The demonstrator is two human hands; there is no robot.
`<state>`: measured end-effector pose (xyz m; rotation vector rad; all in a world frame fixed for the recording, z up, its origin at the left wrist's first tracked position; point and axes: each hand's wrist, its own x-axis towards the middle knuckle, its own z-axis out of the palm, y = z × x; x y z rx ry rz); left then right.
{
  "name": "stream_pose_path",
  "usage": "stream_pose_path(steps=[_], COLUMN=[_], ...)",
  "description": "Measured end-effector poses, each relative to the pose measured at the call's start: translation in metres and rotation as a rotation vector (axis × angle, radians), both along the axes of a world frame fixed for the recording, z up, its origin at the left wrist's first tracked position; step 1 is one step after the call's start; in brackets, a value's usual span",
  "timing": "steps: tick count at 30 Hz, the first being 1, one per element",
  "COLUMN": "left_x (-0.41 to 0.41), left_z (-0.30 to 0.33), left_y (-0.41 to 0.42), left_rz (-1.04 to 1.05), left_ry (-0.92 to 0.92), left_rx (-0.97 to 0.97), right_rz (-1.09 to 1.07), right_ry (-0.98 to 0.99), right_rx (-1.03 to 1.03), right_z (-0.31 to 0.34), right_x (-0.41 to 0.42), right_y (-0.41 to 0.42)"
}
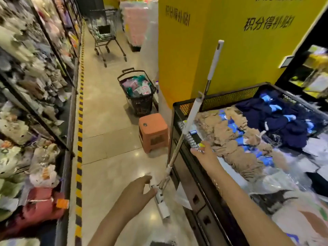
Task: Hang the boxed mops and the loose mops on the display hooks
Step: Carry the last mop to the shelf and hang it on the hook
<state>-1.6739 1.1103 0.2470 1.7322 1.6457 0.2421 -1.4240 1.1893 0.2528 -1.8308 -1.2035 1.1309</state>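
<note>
A loose mop stands slanted against the black mesh bin [182,105]; its white grip and metal pole [190,114] run down to a white flat head [162,205] on the floor. My left hand [138,189] pinches the upper end of that head between thumb and fingers. My right hand [204,153] reaches over the bin's near rim, fingers spread, beside the pole and not gripping it. A second mop handle [215,59] leans upright on the yellow pillar [177,59] behind the bin. I see no boxed mops and no display hooks.
The bin holds beige and navy packed textiles [230,139]. An orange plastic stool [153,132] and a black wheeled basket [138,96] stand in the aisle, with a metal trolley [106,32] farther back. Shelves of plush toys [32,103] line the left.
</note>
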Motion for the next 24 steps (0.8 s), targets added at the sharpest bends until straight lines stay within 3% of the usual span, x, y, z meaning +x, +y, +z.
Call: stream_pose_path(steps=[7,10,14,18,24], left_x=[-0.024,-0.039,-0.057,-0.062,-0.038], left_z=[-0.009,-0.015,-0.024,-0.025,-0.036], left_y=[0.085,0.122,0.175,0.22,0.251], left_rz=[-0.064,-0.143,-0.298,-0.445,-0.634], left_ry=[-0.09,-0.101,-0.075,-0.07,-0.093], left_rx=[-0.14,-0.197,-0.243,-0.249,-0.279], right_rz=[-0.209,-0.319,-0.436,-0.474,-0.575], right_ry=[0.186,0.139,0.104,0.207,0.17], right_rx=[0.05,0.101,0.154,0.194,0.211], right_z=[-0.011,-0.018,-0.027,-0.027,-0.027], right_x=[-0.02,-0.029,-0.052,-0.088,-0.122], right_y=[0.146,0.172,0.168,0.142,0.082])
